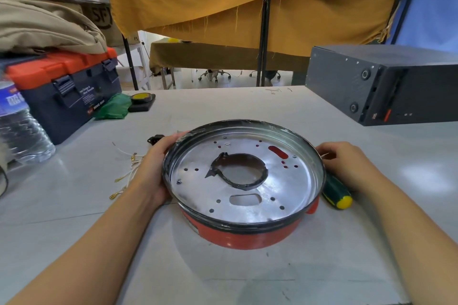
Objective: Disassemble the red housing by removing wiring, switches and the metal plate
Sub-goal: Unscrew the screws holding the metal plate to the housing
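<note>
The round red housing (238,236) sits on the table in front of me, its open side up. Inside lies the silver metal plate (285,190), drilled with several holes and a large centre opening ringed by a dark gasket. My left hand (158,168) grips the housing's left rim. My right hand (344,163) rests at the right rim, over the shaft end of a green and yellow screwdriver (338,194) lying on the table. Loose white wires with brass terminals (128,171) lie to the left. A small black switch part (155,138) sits behind my left hand.
A blue and orange toolbox (67,91) stands at the back left, a clear water bottle (19,126) beside it. A green bag (114,106) and a yellow tape roll (142,98) lie behind. A dark grey box (381,82) fills the back right.
</note>
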